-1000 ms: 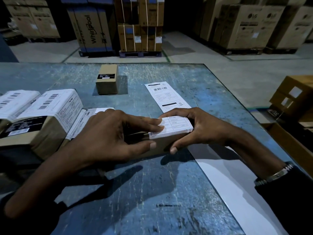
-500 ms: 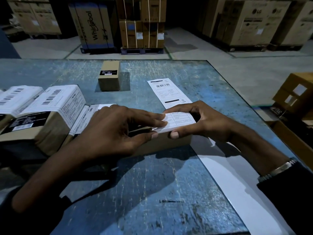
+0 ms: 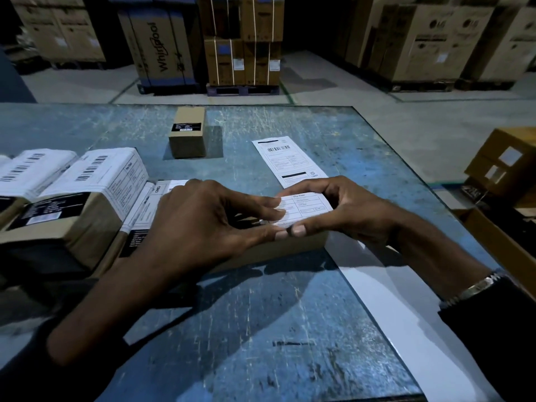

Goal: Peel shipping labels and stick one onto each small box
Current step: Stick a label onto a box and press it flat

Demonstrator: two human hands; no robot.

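Note:
A small cardboard box (image 3: 278,250) lies at the middle of the blue table (image 3: 261,329), a white shipping label (image 3: 307,207) on its top. My left hand (image 3: 203,224) covers the box's left part, fingers laid on the label and thumb at the front edge. My right hand (image 3: 345,210) curls round the label's right end, thumb on its front edge. Behind them a second label sheet (image 3: 287,161) lies flat. One unlabelled small box (image 3: 188,133) stands further back. Labelled boxes (image 3: 87,192) sit at the left.
A white sheet (image 3: 406,329) lies along the table's right edge. Brown cartons (image 3: 504,163) sit off the table to the right. Large appliance cartons (image 3: 158,44) on pallets stand on the warehouse floor beyond the table.
Both hands shifted slightly on the box; the right thumb moved up from the box's front side to the label's front edge, meeting the left thumb. The box stays where it was.

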